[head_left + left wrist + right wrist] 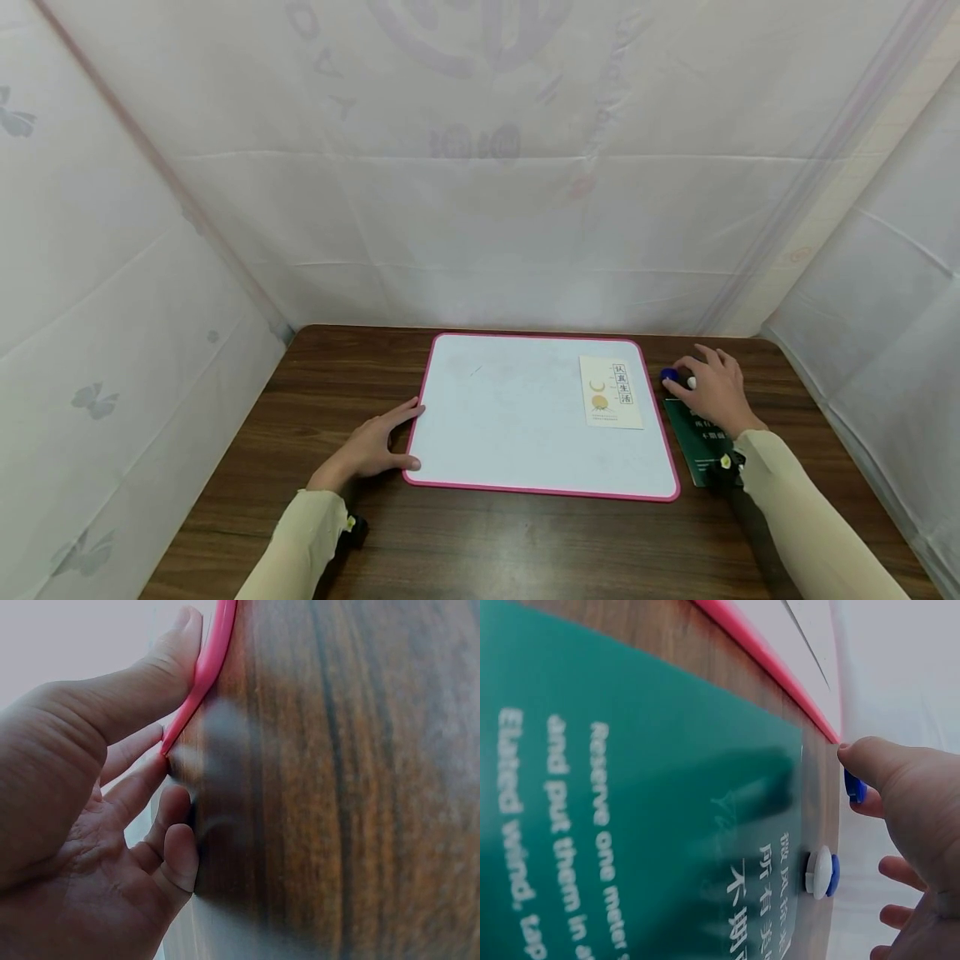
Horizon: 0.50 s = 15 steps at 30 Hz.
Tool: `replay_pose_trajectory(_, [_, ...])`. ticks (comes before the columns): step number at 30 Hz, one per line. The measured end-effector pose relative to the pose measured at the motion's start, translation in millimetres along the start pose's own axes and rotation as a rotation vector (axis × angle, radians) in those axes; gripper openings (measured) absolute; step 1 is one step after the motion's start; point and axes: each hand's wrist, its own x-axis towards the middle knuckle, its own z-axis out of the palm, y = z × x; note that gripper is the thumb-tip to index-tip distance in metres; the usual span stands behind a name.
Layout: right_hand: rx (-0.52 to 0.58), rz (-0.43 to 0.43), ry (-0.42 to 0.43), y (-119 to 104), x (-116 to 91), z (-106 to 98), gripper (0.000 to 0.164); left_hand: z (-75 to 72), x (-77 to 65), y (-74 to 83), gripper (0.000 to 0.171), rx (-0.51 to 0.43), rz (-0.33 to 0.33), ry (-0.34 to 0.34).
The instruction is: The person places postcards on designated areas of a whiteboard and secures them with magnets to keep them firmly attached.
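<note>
A white board (510, 417) with a pink frame (210, 660) lies flat on a dark wooden table (525, 542). A cream card (611, 392) with printed characters sits on the board's right side. My left hand (375, 446) rests open against the board's left edge, its thumb on the pink frame. Right of the board lies a green card (701, 446) with white print. My right hand (712, 387) hovers over the card's far end and pinches a blue magnet (856, 789) between thumb and a finger. A white-and-blue magnet (821, 871) sits on the green card (630, 787) beside it.
Translucent white sheeting with faint butterfly prints walls in the table on the left, back and right. Bare wood shows in front of the board and on its left.
</note>
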Motion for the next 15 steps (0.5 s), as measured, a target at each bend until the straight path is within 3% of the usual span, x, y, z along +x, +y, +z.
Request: replay_pose_trajectory(15, [-0.008,-0.008,0.021,-7.2,7.4,4.1,0.035,1.4,1.8,-2.5,0.088,0.002,-0.008,0.002])
